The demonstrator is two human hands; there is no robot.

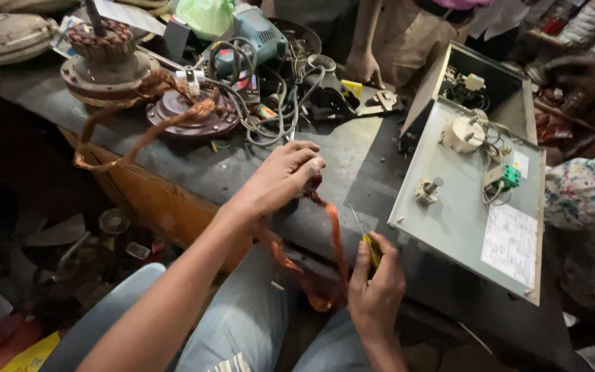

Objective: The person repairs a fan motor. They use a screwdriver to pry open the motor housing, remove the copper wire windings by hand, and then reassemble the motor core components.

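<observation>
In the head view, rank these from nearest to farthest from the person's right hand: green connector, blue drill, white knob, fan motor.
From the right hand:
1. Green connector, to the right on the grey panel.
2. White knob, farther up that panel.
3. Blue drill, top centre of the bench.
4. Fan motor, far upper left.

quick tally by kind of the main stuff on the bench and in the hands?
Loops of orange copper winding wire: 2, one held by left hand, one on the bench
Yellow-handled screwdriver in right hand: 1
Round fan motor parts: 2
Grey metal control box: 1
Blue power drill: 1
Total: 7
</observation>
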